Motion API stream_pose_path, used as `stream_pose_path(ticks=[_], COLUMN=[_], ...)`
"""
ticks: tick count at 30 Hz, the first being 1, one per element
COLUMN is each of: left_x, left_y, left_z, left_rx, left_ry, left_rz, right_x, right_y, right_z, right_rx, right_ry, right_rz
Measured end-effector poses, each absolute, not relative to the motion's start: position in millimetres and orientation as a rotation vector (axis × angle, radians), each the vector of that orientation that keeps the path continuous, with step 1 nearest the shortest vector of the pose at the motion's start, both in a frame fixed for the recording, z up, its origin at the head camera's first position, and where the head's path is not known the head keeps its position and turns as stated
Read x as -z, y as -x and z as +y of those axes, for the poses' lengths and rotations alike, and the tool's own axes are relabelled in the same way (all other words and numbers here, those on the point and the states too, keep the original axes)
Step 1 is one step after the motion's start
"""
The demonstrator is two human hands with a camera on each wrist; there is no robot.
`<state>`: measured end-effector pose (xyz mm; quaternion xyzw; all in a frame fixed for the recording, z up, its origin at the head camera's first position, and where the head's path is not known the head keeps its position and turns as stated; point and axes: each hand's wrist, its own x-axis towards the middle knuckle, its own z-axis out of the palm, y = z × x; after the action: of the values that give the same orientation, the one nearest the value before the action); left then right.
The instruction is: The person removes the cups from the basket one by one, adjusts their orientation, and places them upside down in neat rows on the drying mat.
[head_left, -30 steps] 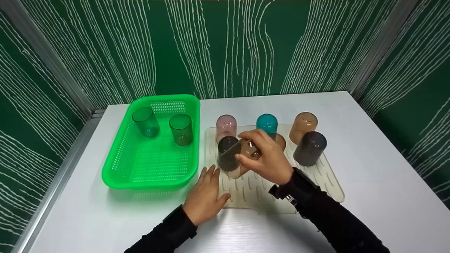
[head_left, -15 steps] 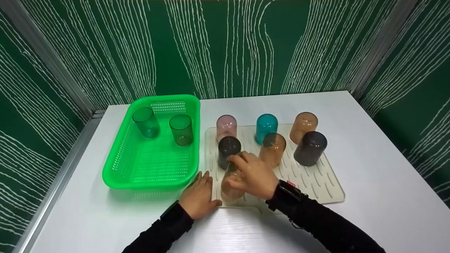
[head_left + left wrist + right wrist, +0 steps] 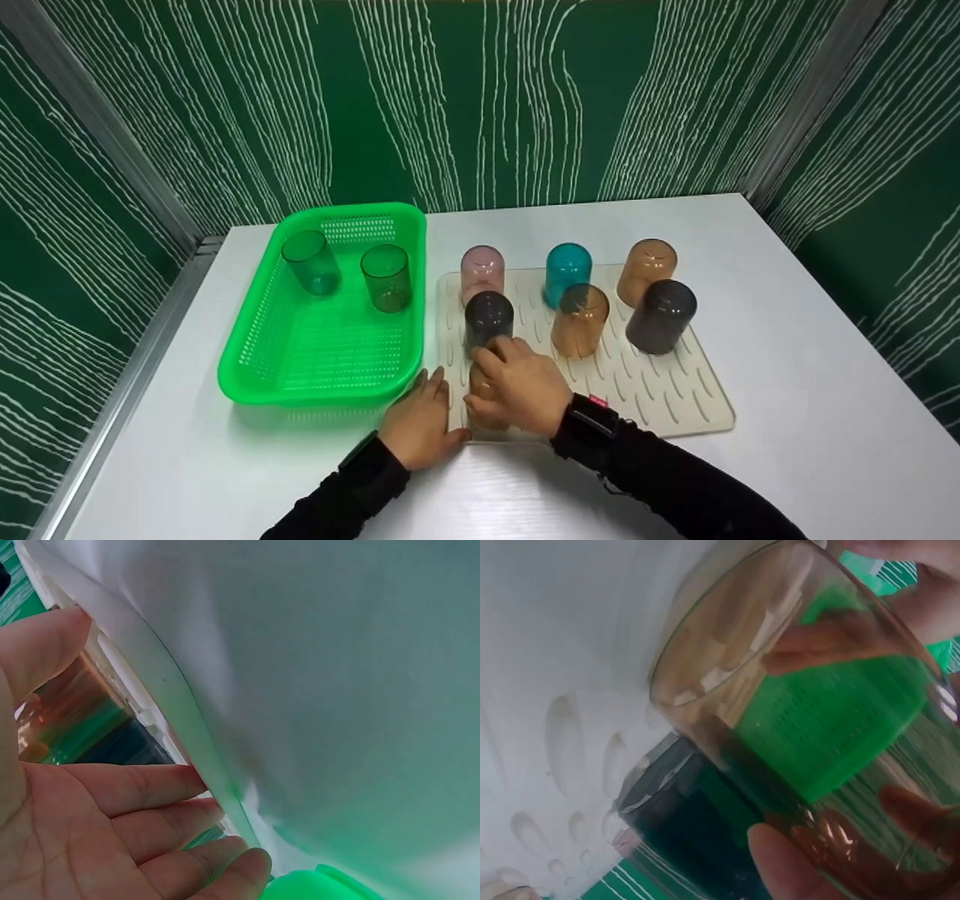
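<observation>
My right hand (image 3: 525, 390) grips a clear amber cup (image 3: 832, 720), mouth down, at the front left corner of the ribbed cream drying mat (image 3: 660, 397). Fingers and thumb wrap the cup's sides, hiding most of it in the head view. Just behind it stands an upturned dark grey cup (image 3: 489, 315), close to my fingertips. My left hand (image 3: 420, 424) lies with fingers extended along the mat's left front edge; in the left wrist view its palm is bare and its fingertips (image 3: 191, 784) are right at that edge.
Upturned cups also stand on the mat: pink (image 3: 482, 266), teal (image 3: 568, 270), two amber, one nearer the middle (image 3: 581, 322), and another dark grey (image 3: 664, 319). Left of the mat, a green plastic basket (image 3: 322, 397) holds two upright cups, one greenish-blue (image 3: 311, 262), one olive-looking (image 3: 388, 277).
My right hand has come down toward the front left with the amber cup, which was tilted in the air and is now mouth down at the mat. My left hand has shifted slightly left.
</observation>
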<state>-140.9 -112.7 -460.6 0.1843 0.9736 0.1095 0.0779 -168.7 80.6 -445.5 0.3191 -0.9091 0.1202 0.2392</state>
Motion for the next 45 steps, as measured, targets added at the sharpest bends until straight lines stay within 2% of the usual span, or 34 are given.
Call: stream_pose_path(ticks=[28, 45], left_x=[461.7, 460.1], left_y=[140.3, 137.3], left_z=[-112.5, -111.8], left_rx=[-0.269, -0.259], left_ry=[-0.55, -0.543], left_rz=[2.974, 2.967], right_x=[456.7, 443.5], right_y=[161.3, 157.5], right_z=[73.9, 76.6], right_rx=[-0.283, -0.406], right_ry=[-0.828, -0.883], right_rz=[-2.463, -2.541])
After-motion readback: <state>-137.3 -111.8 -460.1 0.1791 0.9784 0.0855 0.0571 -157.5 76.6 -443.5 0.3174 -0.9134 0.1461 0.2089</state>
